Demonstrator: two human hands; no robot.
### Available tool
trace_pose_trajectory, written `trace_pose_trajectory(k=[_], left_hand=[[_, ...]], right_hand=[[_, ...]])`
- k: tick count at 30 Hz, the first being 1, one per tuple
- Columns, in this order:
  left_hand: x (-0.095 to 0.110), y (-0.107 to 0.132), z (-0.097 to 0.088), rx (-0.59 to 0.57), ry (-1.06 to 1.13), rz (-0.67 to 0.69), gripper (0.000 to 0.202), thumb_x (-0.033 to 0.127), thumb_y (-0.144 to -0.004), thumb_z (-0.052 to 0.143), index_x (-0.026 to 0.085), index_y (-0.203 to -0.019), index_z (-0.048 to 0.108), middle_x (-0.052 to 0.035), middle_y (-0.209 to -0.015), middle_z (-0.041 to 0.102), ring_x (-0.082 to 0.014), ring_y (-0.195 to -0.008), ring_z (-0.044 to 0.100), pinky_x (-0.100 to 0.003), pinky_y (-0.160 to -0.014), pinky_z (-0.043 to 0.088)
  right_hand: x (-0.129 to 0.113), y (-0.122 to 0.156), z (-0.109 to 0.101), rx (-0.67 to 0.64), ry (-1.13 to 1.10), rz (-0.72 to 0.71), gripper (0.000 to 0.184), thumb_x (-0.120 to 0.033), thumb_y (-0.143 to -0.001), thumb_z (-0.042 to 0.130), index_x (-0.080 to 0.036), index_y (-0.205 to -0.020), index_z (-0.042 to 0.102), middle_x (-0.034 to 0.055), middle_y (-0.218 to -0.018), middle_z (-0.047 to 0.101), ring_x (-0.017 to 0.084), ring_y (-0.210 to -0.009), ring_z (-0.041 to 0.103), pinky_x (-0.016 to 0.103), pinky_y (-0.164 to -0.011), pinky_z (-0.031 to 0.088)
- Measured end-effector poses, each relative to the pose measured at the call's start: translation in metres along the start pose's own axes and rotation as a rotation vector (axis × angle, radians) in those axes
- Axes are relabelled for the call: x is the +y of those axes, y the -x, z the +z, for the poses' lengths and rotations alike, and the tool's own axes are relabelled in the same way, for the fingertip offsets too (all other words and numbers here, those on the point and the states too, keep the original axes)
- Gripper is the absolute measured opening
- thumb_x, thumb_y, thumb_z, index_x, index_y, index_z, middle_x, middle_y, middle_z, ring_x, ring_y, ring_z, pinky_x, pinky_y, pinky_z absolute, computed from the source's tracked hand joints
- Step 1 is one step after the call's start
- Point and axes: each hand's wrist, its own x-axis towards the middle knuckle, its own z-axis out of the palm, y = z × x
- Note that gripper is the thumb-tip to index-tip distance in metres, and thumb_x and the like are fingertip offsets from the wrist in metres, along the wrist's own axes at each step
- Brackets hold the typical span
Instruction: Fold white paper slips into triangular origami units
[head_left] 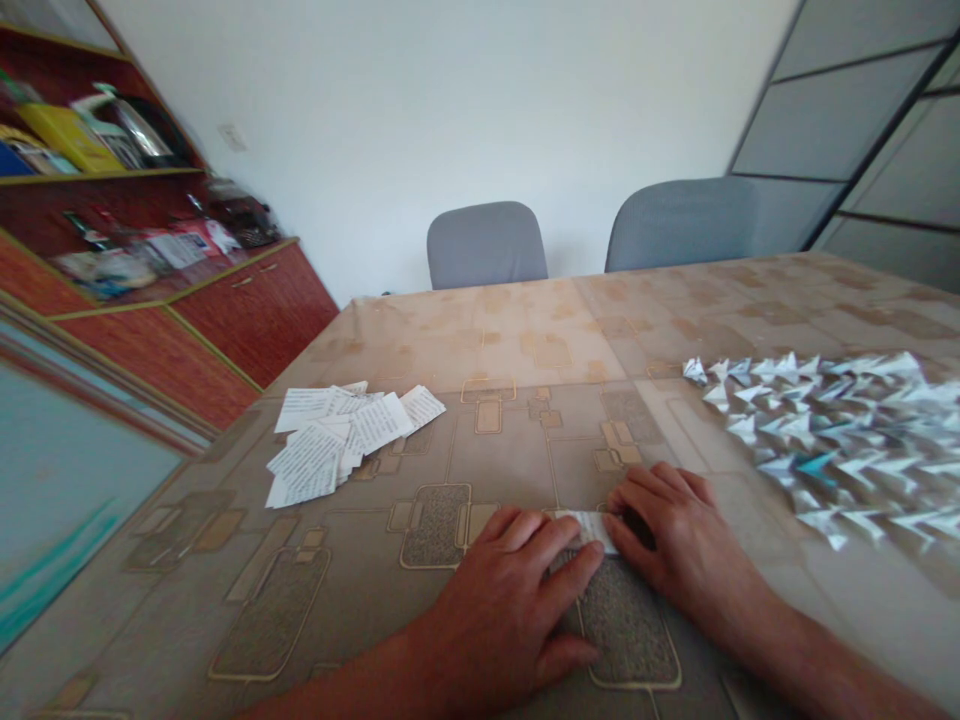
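Note:
A small white paper slip (pixel 592 527) lies flat on the patterned table (pixel 525 440) near its front edge. My left hand (pixel 510 600) rests palm down with its fingertips pressing on the slip's left part. My right hand (pixel 675 530) presses its fingertips on the slip's right end. Most of the slip is hidden under my fingers. Neither hand lifts it off the table.
A loose heap of printed paper slips (pixel 341 435) lies to the left. Many folded paper pieces (pixel 840 440) spread across the right side. Two grey chairs (pixel 486 243) stand at the far edge. A red shelf cabinet (pixel 150 250) stands on the left.

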Motion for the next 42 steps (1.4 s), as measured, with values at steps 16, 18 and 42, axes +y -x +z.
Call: trace_pose_trajectory(k=[16,18,42], left_hand=[[-0.001,0.0,0.0,0.004,0.04,-0.011,0.062,0.058,-0.087,0.05,0.023,-0.138,0.041,-0.0091,-0.137,0.049,-0.0298,-0.114,0.046,-0.048,-0.097,0.036],[-0.001,0.0,-0.001,0.008,0.048,-0.01,0.062,0.057,-0.087,0.051,0.024,-0.138,0.041,-0.0087,-0.136,0.049,-0.0297,-0.114,0.046,-0.047,-0.096,0.037],[-0.014,0.014,-0.016,-0.025,-0.008,0.063,0.058,0.053,-0.09,0.05,0.018,-0.135,0.044,-0.0093,-0.142,0.049,-0.0268,-0.117,0.048,-0.043,-0.099,0.038]], right_hand=[[0.0,-0.002,0.001,-0.025,0.028,0.001,0.013,-0.017,-0.078,0.068,-0.021,-0.067,0.062,-0.0002,-0.071,0.061,0.023,-0.076,0.055,0.038,-0.074,0.036],[0.004,-0.003,0.0,-0.023,0.012,-0.006,0.014,-0.016,-0.078,0.067,-0.021,-0.067,0.061,-0.0005,-0.071,0.062,0.023,-0.075,0.056,0.038,-0.074,0.037],[-0.005,0.007,-0.043,-0.225,-0.057,-0.417,0.018,-0.018,-0.09,0.058,-0.025,-0.074,0.063,-0.0009,-0.074,0.066,0.02,-0.073,0.057,0.04,-0.079,0.039]])
